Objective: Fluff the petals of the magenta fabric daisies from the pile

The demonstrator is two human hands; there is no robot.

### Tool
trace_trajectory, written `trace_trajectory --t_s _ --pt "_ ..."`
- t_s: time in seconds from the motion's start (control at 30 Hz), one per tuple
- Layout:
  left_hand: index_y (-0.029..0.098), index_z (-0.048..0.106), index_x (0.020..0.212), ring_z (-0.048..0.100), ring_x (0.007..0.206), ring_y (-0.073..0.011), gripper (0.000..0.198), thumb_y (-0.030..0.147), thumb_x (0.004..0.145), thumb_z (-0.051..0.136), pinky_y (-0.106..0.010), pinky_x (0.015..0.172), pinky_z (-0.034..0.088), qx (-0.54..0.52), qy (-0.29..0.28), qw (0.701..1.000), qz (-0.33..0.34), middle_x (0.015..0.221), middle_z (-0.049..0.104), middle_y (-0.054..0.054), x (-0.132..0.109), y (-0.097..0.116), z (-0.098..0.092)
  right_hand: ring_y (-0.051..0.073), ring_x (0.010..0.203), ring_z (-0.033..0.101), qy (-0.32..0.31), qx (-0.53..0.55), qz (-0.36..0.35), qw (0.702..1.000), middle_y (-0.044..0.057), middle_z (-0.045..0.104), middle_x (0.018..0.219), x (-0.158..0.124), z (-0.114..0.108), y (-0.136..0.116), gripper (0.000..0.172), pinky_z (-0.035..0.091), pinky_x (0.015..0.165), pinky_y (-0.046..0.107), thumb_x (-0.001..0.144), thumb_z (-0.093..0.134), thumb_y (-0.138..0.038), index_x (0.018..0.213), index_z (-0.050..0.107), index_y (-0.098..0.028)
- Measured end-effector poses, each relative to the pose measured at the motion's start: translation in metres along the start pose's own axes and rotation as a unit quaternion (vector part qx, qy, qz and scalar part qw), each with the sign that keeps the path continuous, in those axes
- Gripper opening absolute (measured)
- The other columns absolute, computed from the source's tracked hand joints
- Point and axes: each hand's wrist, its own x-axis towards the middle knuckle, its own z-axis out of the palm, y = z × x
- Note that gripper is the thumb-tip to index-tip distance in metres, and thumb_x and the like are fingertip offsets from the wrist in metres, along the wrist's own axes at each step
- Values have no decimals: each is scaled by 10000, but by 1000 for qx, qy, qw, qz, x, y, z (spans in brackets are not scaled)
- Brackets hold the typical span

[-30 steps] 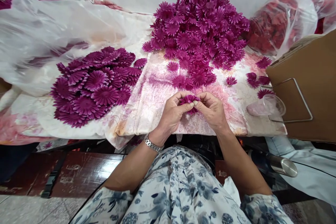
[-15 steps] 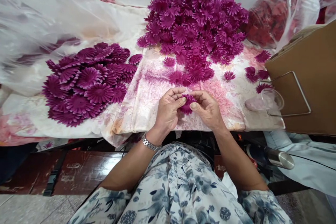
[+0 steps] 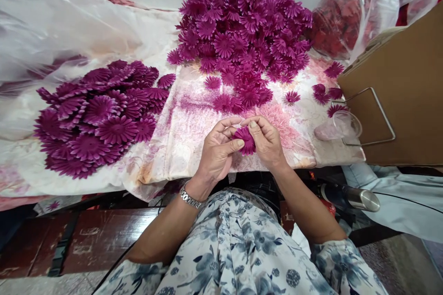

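Note:
A purple fabric flower [image 3: 246,142] is held between my two hands, just above the front part of the table. My left hand [image 3: 218,150] is closed on its left side, with the thumb lying over the petals. At the upper right of the flower, my right hand [image 3: 268,142] pinches with thumb and forefinger; what sits right between those fingertips is too small to make out. Beyond my hands rises a large heap of small purple flowers [image 3: 242,32]. To the left lies a lower pile of wider, flatter purple flowers [image 3: 92,117].
A cardboard box [image 3: 398,92] with a wire handle stands on the right, beside a clear plastic cup [image 3: 346,125]. Behind it is a plastic bag of red pieces [image 3: 346,18]. Clear plastic sheeting [image 3: 69,23] covers the far left. A steel-ended bottle [image 3: 362,199] lies below the table edge.
The flower now faces more upward and shows its petals more fully. My right thumb has moved up to its upper edge. The whole view has shifted slightly.

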Motion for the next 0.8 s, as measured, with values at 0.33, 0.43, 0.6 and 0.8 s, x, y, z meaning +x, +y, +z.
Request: trace_trajectory --t_s 0.33,0.43,0.6,0.8 --pt "147 668 940 634 668 -90 485 85 477 799 -148 632 522 -9 20 997 -77 780 699 -28 0 10 4 119 749 630 42 -310 -285 906 43 700 874 5 -2 -8 359 496 698 247 959 284 -377 993 584 -183" --pt "171 667 924 630 642 -85 421 88 526 774 -142 591 520 20 61 996 -55 747 693 -8 5 12 2 164 872 613 85 -415 -321 847 73 693 954 6 -29 -16 371 476 801 313 936 356 -414 1088 571 -153" --pt "168 668 877 634 651 -126 333 91 558 724 -204 568 544 40 103 993 -43 754 690 -23 11 17 -1 218 960 572 230 -611 -232 721 84 675 1019 -13 -121 -34 381 391 876 386 862 518 -435 1135 569 -174" --pt "174 657 871 622 660 -119 331 88 556 717 -214 590 543 62 95 992 -56 747 671 -12 13 15 1 255 1003 560 127 -716 -106 678 75 697 923 -30 -179 -24 312 300 945 458 806 608 -418 1020 642 -193"
